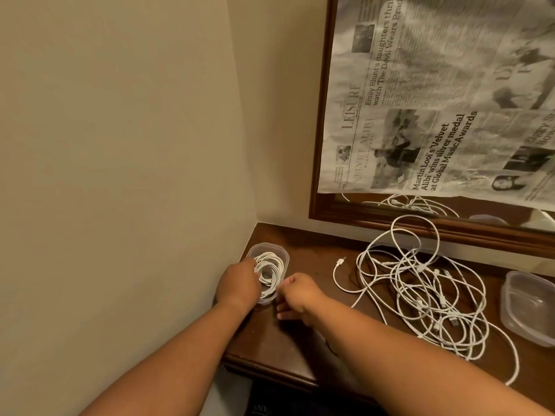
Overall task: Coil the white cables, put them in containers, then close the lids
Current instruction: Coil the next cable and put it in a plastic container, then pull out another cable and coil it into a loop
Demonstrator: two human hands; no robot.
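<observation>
Dark wooden top [300,340] in wall corner; newspaper [435,100] hangs behind. Loose tangle of white cables [420,289] sprawls mid-top. Empty clear container [508,284] at right edge, lidless. Left hand [240,285] dips into small container [267,245] at corner, fingers hidden: grip unclear. Right hand [298,292] curled just beside its wall, hold uncertain. Coiled cable [271,273] lies inside.

Bare forearms [180,349], seemingly unsleeved

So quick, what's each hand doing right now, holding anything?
Left hand: on the coiled white cable in the clear container; grip cannot be told.
Right hand: fingers curled beside that container; cannot tell if holding.
</observation>
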